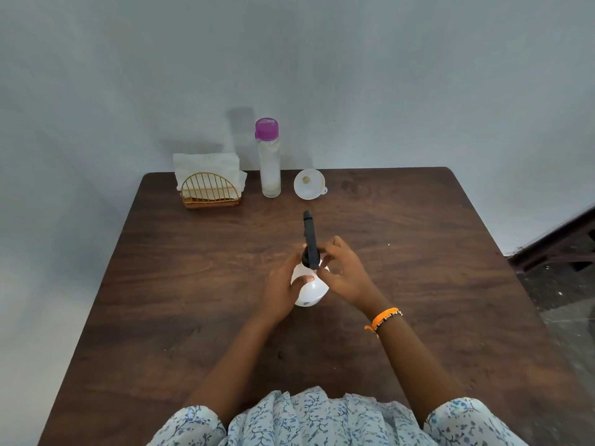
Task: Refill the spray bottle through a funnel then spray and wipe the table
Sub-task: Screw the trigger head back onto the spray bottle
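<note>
Both hands work mid-counter [418, 284]: left hand [281, 292] grips the white spray bottle [310, 292], right hand [343, 273] pinches its black trigger cap [310, 244], apparently unscrewing; funnel [309, 184] and water bottle [269, 159] wait untouched at twelve o'clock.

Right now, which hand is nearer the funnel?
Right. The right hand pinches the spray bottle's black head, below and slightly right of the funnel. The left hand holds the bottle's white body, lower and farther back.

White spray bottle [309, 289], black trigger head on, upright mid-tabletop [418, 284]. White funnel [309, 184] lies mouth-up beside clear purple-capped bottle [269, 157].
</note>
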The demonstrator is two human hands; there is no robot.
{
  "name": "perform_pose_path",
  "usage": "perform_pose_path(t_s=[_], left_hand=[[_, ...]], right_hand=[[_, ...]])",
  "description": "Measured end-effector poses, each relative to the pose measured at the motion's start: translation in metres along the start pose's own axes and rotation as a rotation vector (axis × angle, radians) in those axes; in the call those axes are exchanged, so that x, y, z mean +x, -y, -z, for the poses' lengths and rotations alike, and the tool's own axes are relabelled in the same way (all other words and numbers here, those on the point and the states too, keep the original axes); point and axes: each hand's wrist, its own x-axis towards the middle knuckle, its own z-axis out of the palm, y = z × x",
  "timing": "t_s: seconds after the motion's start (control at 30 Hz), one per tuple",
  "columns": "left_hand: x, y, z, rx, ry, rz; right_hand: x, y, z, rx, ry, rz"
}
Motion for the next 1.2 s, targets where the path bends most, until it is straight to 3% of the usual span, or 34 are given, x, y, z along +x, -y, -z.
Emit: perform_pose_path(t_s=[0.13, 0.27, 0.37, 0.57, 0.67, 0.83, 1.03, 1.2], left_hand=[[-0.001, 0.0, 0.002, -0.057, 0.002, -0.022], [0.001, 0.003, 0.0, -0.005, -0.016, -0.028], [0.001, 0.005, 0.0, -0.015, -0.032, -0.059], [0.001, 0.005, 0.0, -0.027, -0.025, -0.117], [0.001, 0.007, -0.001, -0.029, -0.02, -0.067], [0.001, 0.006, 0.001, -0.034, -0.027, -0.106], [0.001, 0.004, 0.003, -0.025, 0.001, -0.083], [0.009, 0.002, 0.011, -0.023, 0.036, -0.072]], right_hand=[[0.004, -0.002, 0.0, 0.035, -0.076, 0.006], [0.001, -0.008, -0.014, 0.159, -0.216, -0.149], [-0.002, -0.011, -0.026, 0.187, -0.266, -0.15], [-0.009, -0.019, -0.014, 0.114, -0.084, -0.061], [-0.008, -0.021, -0.012, 0.081, -0.094, -0.024], [-0.001, -0.015, -0.014, 0.104, -0.168, -0.126], [-0.001, -0.018, -0.015, 0.164, -0.028, -0.078], [0.004, -0.018, -0.018, 0.003, -0.182, -0.126]])
